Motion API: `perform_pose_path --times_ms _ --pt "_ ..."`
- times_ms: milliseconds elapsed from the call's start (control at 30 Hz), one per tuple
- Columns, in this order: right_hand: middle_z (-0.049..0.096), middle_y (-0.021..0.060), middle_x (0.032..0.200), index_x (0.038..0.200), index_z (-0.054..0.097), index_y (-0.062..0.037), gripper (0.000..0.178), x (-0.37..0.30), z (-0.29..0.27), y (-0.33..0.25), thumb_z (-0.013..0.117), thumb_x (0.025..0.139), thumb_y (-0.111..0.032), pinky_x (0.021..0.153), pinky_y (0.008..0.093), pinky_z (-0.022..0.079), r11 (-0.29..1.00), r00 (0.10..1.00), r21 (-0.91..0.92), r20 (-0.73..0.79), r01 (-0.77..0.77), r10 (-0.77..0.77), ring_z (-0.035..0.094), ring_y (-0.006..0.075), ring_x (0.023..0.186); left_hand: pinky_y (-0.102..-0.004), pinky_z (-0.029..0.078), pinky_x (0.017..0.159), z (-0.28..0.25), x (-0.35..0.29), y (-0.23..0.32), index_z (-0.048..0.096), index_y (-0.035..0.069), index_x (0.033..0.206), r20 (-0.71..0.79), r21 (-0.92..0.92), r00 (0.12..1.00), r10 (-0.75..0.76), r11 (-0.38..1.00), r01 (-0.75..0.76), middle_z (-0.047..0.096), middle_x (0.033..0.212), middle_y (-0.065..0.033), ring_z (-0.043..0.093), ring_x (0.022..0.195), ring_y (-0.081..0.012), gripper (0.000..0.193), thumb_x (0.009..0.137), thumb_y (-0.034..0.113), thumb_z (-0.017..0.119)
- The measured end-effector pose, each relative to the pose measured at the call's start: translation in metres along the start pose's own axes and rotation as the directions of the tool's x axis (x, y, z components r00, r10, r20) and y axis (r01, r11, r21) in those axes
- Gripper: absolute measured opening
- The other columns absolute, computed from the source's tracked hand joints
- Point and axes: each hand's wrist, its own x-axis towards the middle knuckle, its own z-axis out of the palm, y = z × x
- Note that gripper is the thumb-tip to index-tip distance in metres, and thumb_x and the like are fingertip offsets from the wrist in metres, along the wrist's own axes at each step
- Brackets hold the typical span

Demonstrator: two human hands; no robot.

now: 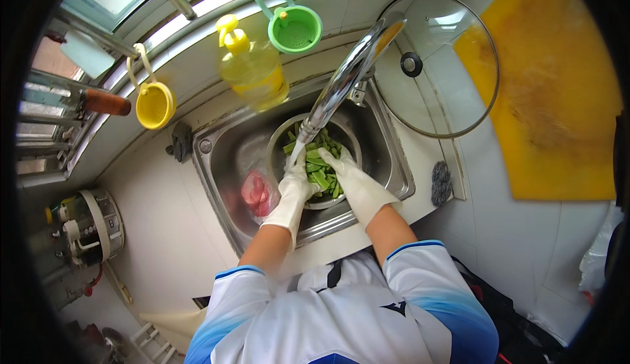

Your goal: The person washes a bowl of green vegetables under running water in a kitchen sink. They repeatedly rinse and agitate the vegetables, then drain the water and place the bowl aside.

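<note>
Cut flat green beans [318, 169] fill a round metal bowl [273, 142] inside the steel sink. My left hand [293, 187], in a white rubber glove, cups the beans at the bowl's left side. Opposite it, my right hand [351, 180] wears a matching glove and curls round the beans from the right. The fingertips of both hands are partly hidden among the pieces. From the chrome faucet [341, 79], a stream of water falls beside my left fingers. A pinkish-red lump in clear plastic [256, 192] lies in the sink next to my left wrist.
Behind the steel sink [220, 197] stands a yellow-capped soap bottle [252, 75]. A green strainer cup [295, 29] and a yellow one [155, 105] hang nearby. To the right are a glass lid [440, 95], a yellow cutting board [545, 101] and a grey scouring pad [441, 183].
</note>
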Motion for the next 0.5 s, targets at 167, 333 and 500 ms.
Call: perform_pose_path --times_ms 167,333,500 --pt "0.069 0.0114 0.14 0.155 0.05 0.001 0.075 0.004 0.006 0.003 0.085 0.096 -0.028 0.11 0.0352 0.052 0.989 0.997 0.128 -0.002 -0.077 0.077 0.068 0.0227 0.125 -0.0352 0.039 0.126 0.0 0.021 -0.029 0.034 0.013 0.17 -0.097 -0.622 0.985 0.144 0.764 -0.172 0.045 0.167 -0.0207 0.044 0.155 -0.0322 0.113 0.074 0.016 0.094" --pt "0.068 0.0132 0.142 0.155 0.053 -0.0024 0.07 -0.073 0.063 -0.084 0.082 0.098 -0.031 0.114 0.0375 0.049 0.995 0.995 -0.032 0.035 -0.095 0.096 0.064 0.0223 0.131 -0.0336 0.039 0.122 0.048 0.03 -0.058 0.036 0.006 0.169 -0.373 -0.761 0.919 0.129 0.525 -0.382 0.052 0.162 -0.0153 0.052 0.147 -0.0266 0.091 0.089 -0.011 0.077" --pt "0.066 0.0176 0.146 0.153 0.059 -0.0044 0.064 -0.079 0.045 -0.095 0.078 0.1 -0.036 0.117 0.0365 0.047 0.919 0.999 -0.393 0.035 -0.018 0.035 0.062 0.0265 0.137 -0.0365 0.042 0.122 -0.026 -0.038 -0.036 0.043 0.012 0.165 -0.187 -0.642 0.981 -0.06 0.763 -0.075 0.06 0.156 -0.0179 0.056 0.145 -0.0294 0.083 0.091 0.013 0.081"
